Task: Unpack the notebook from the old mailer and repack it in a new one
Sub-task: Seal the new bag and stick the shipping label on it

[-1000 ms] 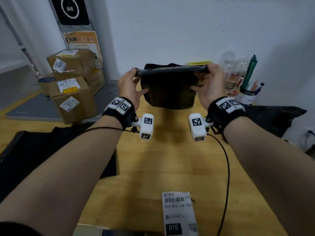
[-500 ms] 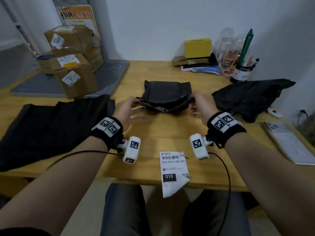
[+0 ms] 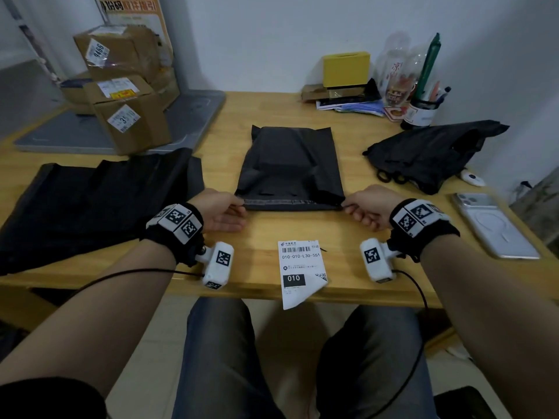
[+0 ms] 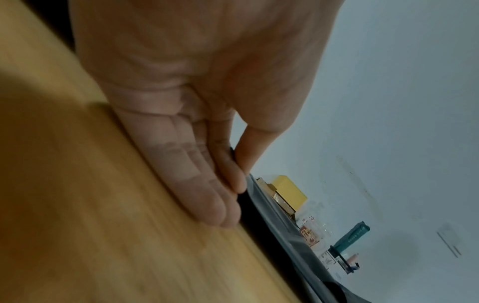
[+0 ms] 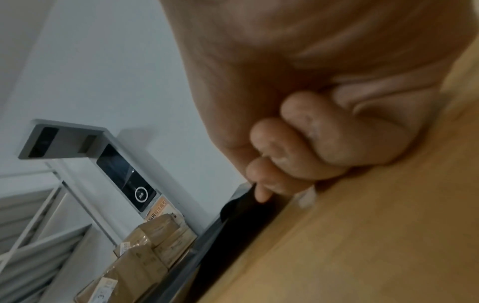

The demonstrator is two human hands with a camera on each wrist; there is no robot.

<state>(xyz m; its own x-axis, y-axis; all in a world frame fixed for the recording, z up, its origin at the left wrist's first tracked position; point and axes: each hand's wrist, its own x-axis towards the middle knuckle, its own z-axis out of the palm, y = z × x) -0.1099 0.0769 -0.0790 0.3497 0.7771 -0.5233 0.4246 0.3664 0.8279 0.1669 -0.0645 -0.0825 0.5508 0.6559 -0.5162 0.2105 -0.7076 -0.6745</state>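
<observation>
A black mailer lies flat on the wooden table, its adhesive-strip edge toward me. A flat rectangular bulge shows inside it; no notebook is visible. My left hand pinches the near left corner between thumb and forefinger, which the left wrist view shows as my left hand on the mailer edge. My right hand pinches the near right corner with curled fingers; the right wrist view shows my right hand on the black mailer. A crumpled black mailer lies at the right.
A pile of flat black mailers covers the table's left side. A shipping label hangs over the front edge between my wrists. A phone lies at the right edge. Cardboard boxes stand back left, a yellow box and pen cup at the back.
The mailer, held up in both hands a second ago, has come down and now lies stretched flat on the table. Both hands have moved toward me, to its near corners.
</observation>
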